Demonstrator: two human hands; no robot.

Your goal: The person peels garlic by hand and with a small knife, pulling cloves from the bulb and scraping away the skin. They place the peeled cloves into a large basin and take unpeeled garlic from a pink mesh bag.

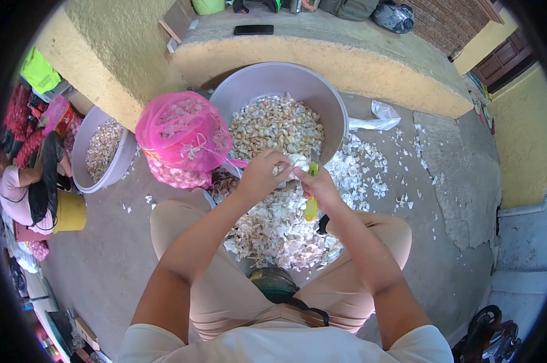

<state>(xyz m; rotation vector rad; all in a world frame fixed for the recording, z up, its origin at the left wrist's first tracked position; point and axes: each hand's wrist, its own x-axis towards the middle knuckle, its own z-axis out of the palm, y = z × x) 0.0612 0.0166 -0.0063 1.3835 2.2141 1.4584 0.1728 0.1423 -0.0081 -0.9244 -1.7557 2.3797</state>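
Note:
My left hand (263, 173) pinches a white garlic bulb (298, 162) over the near rim of a large grey basin (279, 75). Close against it, my right hand (322, 186) is wrapped round a small yellow-green tool (311, 209), possibly a knife; its working end is hard to make out. Inside the basin lies a heap of loose garlic cloves (276, 128). Under both hands, papery garlic skins (285, 227) are piled on the floor between my legs. A pink mesh bag of garlic (183, 136) stands left of my left hand, touching the basin.
At left, a person (28, 187) sits on a yellow bucket (71, 212) beside another basin of cloves (123, 163). A concrete ledge (328, 51) behind the large basin carries a phone (253, 29). A clear plastic bag (382, 116) and scattered skins lie to the right.

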